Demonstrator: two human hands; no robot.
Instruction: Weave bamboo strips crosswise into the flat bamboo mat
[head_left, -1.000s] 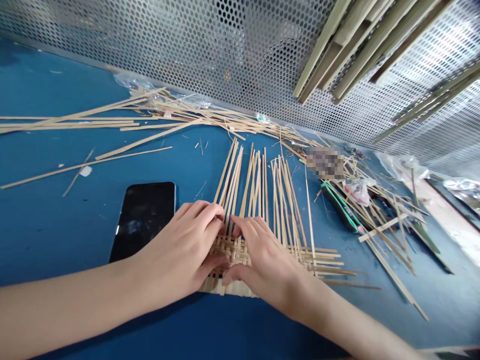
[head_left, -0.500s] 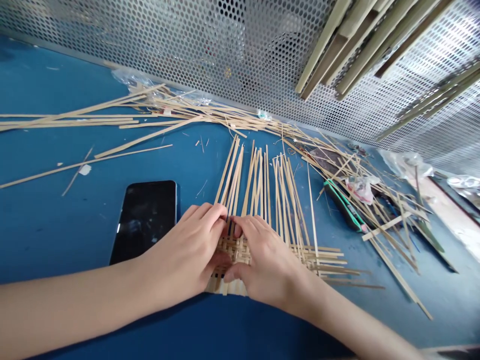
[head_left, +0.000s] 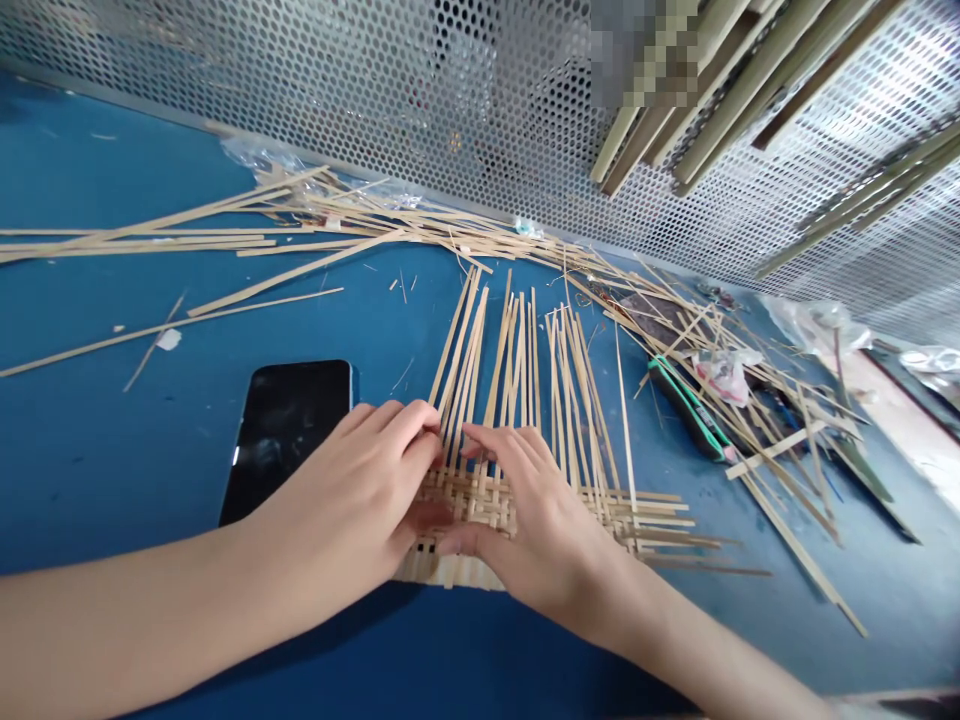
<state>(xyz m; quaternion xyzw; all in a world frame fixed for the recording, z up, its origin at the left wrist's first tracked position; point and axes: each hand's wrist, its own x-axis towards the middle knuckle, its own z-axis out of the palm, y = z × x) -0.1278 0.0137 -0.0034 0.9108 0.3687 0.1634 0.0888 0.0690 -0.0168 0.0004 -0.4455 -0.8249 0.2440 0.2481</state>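
Got the half-done bamboo weave (head_left: pixel 465 510) sitting flat on the blue workbench (head_left: pixel 112 470), right at the near edge, with its long loose strips (head_left: pixel 510 370) fanning away from me. Both hands are curled narrow over it: left hand (head_left: pixel 352 480) and right hand (head_left: pixel 532 525) nearly meet in the middle, though I can't tell if they're really gripping. A black phone (head_left: pixel 285 440) lies just beside my left hand, more scrap strips (head_left: pixel 360 215) are piled beyond, and a perforated metal panel (head_left: pixel 375 100) runs behind.
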